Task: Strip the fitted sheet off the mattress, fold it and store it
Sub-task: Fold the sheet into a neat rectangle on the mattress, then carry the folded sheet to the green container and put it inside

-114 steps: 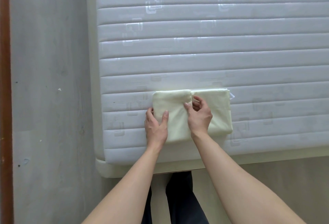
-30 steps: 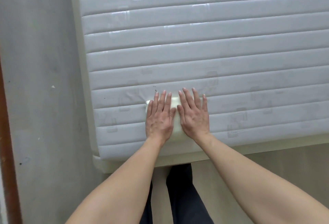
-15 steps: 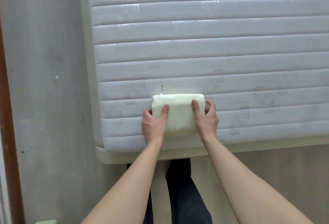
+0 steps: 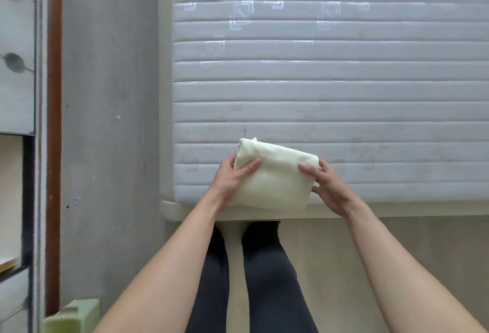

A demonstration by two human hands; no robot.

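As mattress [image 4: 330,100] lies bare, stripping done. Folded sheet [image 4: 275,176] near mattress front edge, gripped by 2 hands: left hand [image 4: 232,179], right hand [image 4: 324,183], thumbs on top. Storing left.

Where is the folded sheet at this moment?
In the head view, the folded sheet sits low and centre, gripped between the left hand and right hand over the near edge of the bare mattress.
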